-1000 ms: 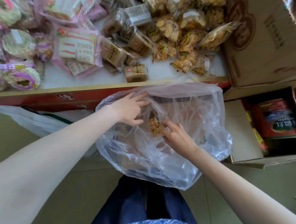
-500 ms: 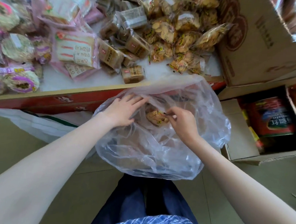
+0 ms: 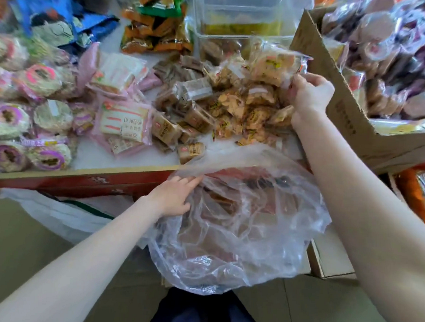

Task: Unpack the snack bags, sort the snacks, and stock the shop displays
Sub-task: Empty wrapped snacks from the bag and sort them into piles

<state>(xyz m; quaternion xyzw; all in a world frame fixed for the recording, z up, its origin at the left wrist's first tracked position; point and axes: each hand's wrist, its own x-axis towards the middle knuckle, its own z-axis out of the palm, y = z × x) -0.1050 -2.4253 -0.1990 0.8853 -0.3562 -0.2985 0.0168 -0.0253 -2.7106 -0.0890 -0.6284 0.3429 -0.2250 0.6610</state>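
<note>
A cracker packet (image 3: 273, 63) is being pinched by the right hand (image 3: 311, 92) above the cracker heap (image 3: 246, 108) near the counter's (image 3: 83, 172) right edge, while a clear bag (image 3: 240, 226) is being gripped at its rim by the left hand (image 3: 172, 195) below the counter's front edge.

Bare strip (image 3: 132, 160) before snack piles (image 3: 234, 107)
</note>
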